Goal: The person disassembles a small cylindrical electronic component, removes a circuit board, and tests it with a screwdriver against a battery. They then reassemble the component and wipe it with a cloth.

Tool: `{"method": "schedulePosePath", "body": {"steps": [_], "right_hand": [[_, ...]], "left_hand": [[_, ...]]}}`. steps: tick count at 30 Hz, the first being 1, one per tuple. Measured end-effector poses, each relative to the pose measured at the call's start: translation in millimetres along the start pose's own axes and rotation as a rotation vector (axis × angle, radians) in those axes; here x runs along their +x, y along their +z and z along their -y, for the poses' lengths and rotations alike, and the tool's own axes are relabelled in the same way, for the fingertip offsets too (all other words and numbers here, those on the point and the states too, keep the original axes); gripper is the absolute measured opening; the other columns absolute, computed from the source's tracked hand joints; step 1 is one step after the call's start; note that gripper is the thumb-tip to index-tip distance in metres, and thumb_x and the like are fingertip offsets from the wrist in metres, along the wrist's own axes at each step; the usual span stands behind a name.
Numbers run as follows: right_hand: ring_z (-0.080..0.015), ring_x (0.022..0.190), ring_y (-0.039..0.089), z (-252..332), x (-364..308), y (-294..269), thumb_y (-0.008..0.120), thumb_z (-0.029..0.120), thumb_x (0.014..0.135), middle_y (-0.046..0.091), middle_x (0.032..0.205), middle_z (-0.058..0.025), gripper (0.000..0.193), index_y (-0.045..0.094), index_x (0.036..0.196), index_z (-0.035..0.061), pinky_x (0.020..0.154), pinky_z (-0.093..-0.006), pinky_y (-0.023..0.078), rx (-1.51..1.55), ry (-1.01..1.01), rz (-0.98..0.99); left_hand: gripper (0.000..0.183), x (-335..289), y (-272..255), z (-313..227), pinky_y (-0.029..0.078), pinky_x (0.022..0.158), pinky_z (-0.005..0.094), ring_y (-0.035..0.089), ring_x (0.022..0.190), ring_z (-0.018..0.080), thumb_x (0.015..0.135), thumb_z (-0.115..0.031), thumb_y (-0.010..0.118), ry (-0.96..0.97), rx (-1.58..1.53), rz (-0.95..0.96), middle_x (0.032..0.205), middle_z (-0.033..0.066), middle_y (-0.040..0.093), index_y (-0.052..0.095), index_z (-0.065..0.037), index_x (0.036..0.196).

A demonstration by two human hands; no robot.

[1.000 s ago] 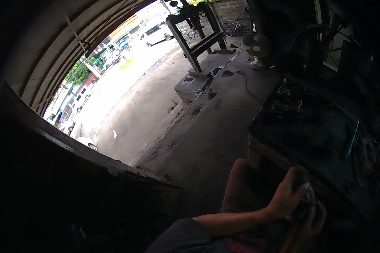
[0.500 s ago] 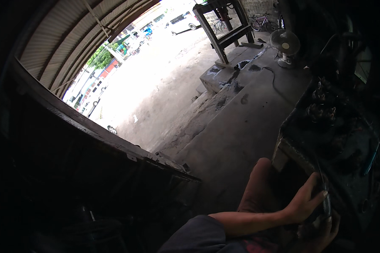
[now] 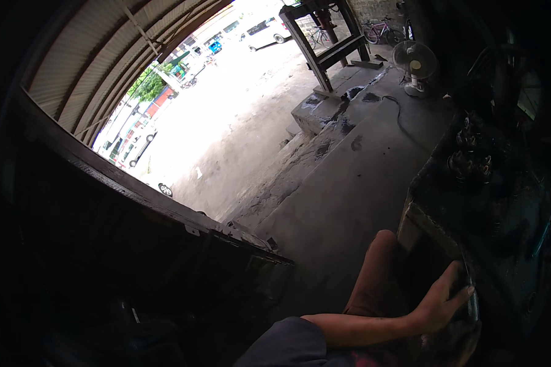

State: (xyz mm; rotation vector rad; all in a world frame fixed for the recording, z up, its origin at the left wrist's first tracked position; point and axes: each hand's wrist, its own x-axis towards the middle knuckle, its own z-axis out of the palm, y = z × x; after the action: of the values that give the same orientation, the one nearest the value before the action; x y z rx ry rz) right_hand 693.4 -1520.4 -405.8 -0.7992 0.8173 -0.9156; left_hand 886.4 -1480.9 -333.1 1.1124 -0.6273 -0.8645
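Note:
At the lower right, my left hand [image 3: 441,304] is closed on a slim, shiny metal piece [image 3: 472,304], its thumb lying along the near side. The piece is too dark to name and stands by the edge of a dark workbench [image 3: 433,218]. Below it, my right hand [image 3: 469,344] shows only as a dim, blurred shape close to the piece's lower end, so its fingers cannot be made out. On the bench top lie several small metal parts [image 3: 469,165] in a heap. A thin bluish tool or strip [image 3: 540,240] lies farther right.
My bent knee [image 3: 381,244] is beside the bench. Ahead on the concrete floor [image 3: 343,202] stand a pedestal fan [image 3: 414,66] with a trailing cord and a heavy steel frame [image 3: 324,55] on a raised slab. A dark metal edge [image 3: 147,199] crosses the left.
My left hand has shifted slightly down with the metal piece. My right hand's fingers, seen on the piece earlier, are now dimmer and lower. The view has turned a little.

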Motion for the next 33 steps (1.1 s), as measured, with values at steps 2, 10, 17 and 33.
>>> {"method": "schedulePosePath", "body": {"steps": [2,10,17,33], "right_hand": [[-0.0252,0.111,0.058,-11,-4,-6,0.070,0.037,0.093,0.060,0.125,-0.0118,0.059,0.053,0.137,0.0023,0.091,-0.0430,0.052,0.018,0.011,-0.020],[-0.0175,0.093,0.067,35,10,37,0.069,0.013,0.093,0.067,0.098,-0.0113,0.026,0.057,0.112,0.0005,0.064,-0.0285,0.058,-0.616,-0.702,0.253],[-0.0141,0.083,0.066,54,8,55,0.081,0.000,0.079,0.069,0.094,-0.0126,0.026,0.068,0.102,0.0015,0.072,-0.0291,0.053,-0.809,-0.831,0.138],[-0.0236,0.080,0.064,56,11,44,0.086,-0.001,0.068,0.070,0.094,-0.0139,0.032,0.067,0.094,0.0027,0.070,-0.0335,0.051,-0.796,-0.957,0.151]], "left_hand": [[0.036,-2,0,-3,0.042,0.103,0.0346,0.051,0.115,0.0170,0.102,-0.015,0.056,0.026,0.039,-0.019,0.120,0.0094,0.054,0.043,0.001,0.132],[0.034,2,-3,-19,0.054,0.090,0.0304,0.061,0.108,0.0160,0.100,-0.001,0.054,-0.039,-0.142,0.144,0.117,0.0098,0.055,0.042,-0.002,0.132],[0.031,8,3,-20,0.059,0.092,0.0430,0.067,0.104,0.0295,0.100,-0.005,0.054,0.042,-0.137,0.106,0.113,0.0152,0.056,0.042,0.002,0.127],[0.054,20,-6,-5,0.058,0.094,0.0428,0.067,0.108,0.0312,0.091,-0.010,0.073,-0.002,-0.167,0.293,0.113,0.0175,0.061,0.040,0.000,0.133]]}}
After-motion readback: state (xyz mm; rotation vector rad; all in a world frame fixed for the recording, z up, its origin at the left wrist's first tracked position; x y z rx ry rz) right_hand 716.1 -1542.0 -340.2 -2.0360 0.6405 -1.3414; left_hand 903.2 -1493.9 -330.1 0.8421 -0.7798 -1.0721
